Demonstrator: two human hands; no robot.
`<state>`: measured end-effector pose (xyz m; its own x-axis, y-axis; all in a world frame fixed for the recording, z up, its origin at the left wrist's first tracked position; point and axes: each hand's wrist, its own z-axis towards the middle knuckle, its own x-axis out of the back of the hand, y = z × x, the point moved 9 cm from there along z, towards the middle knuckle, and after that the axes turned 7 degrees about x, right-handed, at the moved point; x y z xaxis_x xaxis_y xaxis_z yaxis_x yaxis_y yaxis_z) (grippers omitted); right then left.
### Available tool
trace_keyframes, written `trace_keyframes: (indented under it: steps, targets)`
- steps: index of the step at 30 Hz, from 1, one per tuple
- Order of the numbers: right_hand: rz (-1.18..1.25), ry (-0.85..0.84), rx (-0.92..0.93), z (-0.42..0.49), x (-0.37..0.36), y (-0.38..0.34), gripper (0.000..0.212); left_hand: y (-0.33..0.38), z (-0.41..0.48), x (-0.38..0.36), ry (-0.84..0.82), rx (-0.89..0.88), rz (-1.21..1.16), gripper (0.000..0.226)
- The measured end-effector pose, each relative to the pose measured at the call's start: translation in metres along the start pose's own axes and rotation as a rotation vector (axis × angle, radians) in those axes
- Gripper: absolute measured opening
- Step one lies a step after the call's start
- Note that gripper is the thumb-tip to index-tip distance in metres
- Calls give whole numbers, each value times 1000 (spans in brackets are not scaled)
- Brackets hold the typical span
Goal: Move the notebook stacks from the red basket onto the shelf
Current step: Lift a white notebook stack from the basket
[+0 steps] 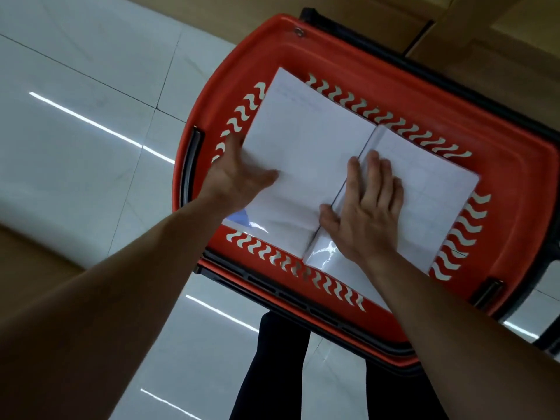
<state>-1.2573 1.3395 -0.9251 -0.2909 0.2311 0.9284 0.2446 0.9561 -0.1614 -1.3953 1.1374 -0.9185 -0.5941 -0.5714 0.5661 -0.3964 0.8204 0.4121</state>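
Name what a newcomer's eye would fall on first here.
The red basket on a tiled floor fills the middle. Two white notebook stacks lie side by side in it: the left hand grips the edge of the left stack, the right hand rests flat on the right stack.

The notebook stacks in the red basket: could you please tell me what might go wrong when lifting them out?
The left hand grips only the outer edge of the left stack, so it may sag or spill when raised. The right hand lies flat on the right stack, whose wrap looks glossy; it could slip.
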Motion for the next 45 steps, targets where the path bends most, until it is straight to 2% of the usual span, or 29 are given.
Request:
trace_keyframes:
  steps: [5, 12, 18, 22, 23, 26, 29, 31, 33, 35, 37, 39, 43, 45]
  targets:
    - [2, -15, -1, 0, -3, 2, 90, 8, -16, 7, -115, -86, -31, 81]
    - [37, -42, 6, 3, -5, 9, 90, 16, -25, 4, -123, -112, -72, 86]
    - [154, -225, 41, 1, 4, 6, 98, 43, -59, 22, -55, -175, 55, 83]
    - [373, -314, -71, -5, 42, -2, 113, 64, -91, 63, 18, -180, 90, 77]
    - [450, -328, -84, -10, 51, -8, 109, 64, -100, 77, 48, -155, 76, 76]
    - [667, -317, 39, -25, 72, -46, 71, 53, -127, 111, 79, -90, -96, 71]
    - [917, -297, 4, -30, 78, -85, 63, 24, -145, 132, 123, -17, -301, 65]
    - [1090, -393, -70, -33, 72, -114, 68, -3, -153, 139, 160, 46, -384, 65]
    - [1212, -491, -158, -37, 52, -136, 83, -22, -158, 140, 161, 58, -372, 67]
    - [1261, -475, -217, -38, 38, -149, 97, -37, -160, 140, 152, 44, -363, 70]
    - [1389, -381, -298, -37, 30, -153, 83, -47, -159, 140, 160, 33, -384, 71]
    - [1411, -301, -302, -36, 31, -153, 66, -53, -159, 139, 171, 21, -373, 73]
    - [1286, -204, -274, -45, 61, -139, 70, -57, -159, 134, 186, 44, -326, 77]
    - [1245, -170, -266, -51, 82, -128, 59, -54, -159, 126, 149, 81, -326, 78]
